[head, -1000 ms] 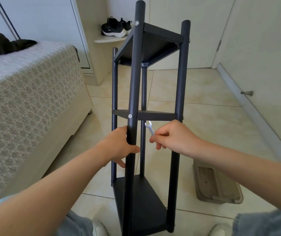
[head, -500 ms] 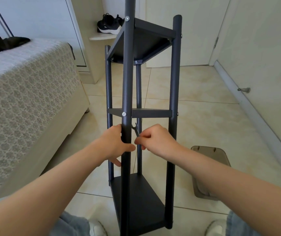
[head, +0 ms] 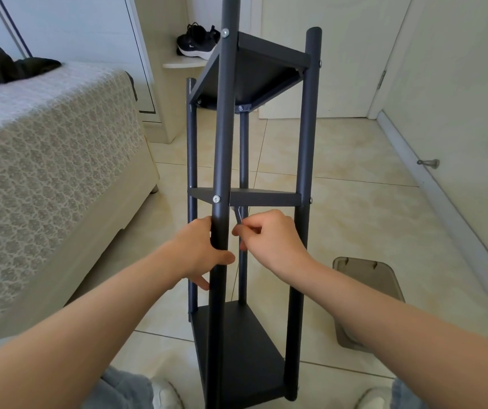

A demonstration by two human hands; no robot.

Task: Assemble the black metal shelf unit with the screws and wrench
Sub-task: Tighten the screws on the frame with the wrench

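Black metal shelf unit, upright, frame centre. Left hand wraps its near post. Right hand pinches a wrench, tip under the middle shelf.

Beige glossy tiled floor; bed along its left edge, lace-pattern cover over a cream base; dark garment bunched at the bed's far left corner; pale wardrobe panel behind the bed; black sneakers with white soles on a small rounded ledge at the floor's far edge, just beside the wardrobe; white door at the far right corner, hinge on its frame; metal door stop low on the right wall; grey translucent plastic bin on the floor near the right edge, contents not discernible.
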